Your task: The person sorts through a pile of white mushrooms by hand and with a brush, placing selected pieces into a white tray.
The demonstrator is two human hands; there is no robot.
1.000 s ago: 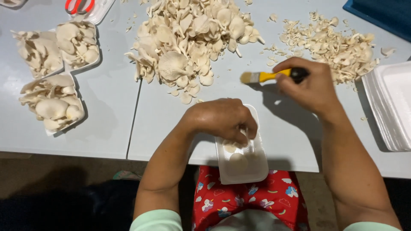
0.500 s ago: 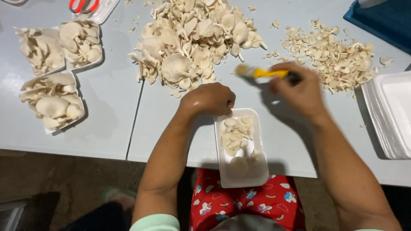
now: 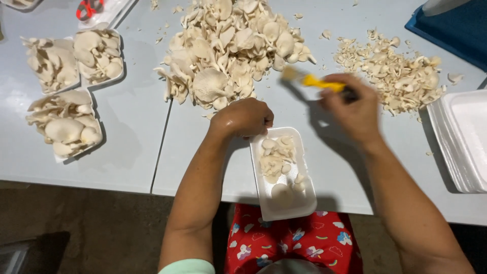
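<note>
My left hand rests as a loose fist at the far end of a white foam tray, between it and a big heap of pale oyster mushrooms; whether it holds anything is hidden. The tray lies at the table's near edge with a few mushroom pieces inside. My right hand grips a small yellow-handled knife, blade pointing left towards the heap, blurred by motion.
A pile of mushroom trimmings lies at the right. Three filled foam trays sit at the left. A stack of white foam trays stands at the right edge, a blue bin behind it. Red-handled scissors lie at the back left.
My left hand has lifted off the tray and moved towards the mushroom heap, leaving mushroom pieces in the tray. My right hand with the knife has shifted slightly.
</note>
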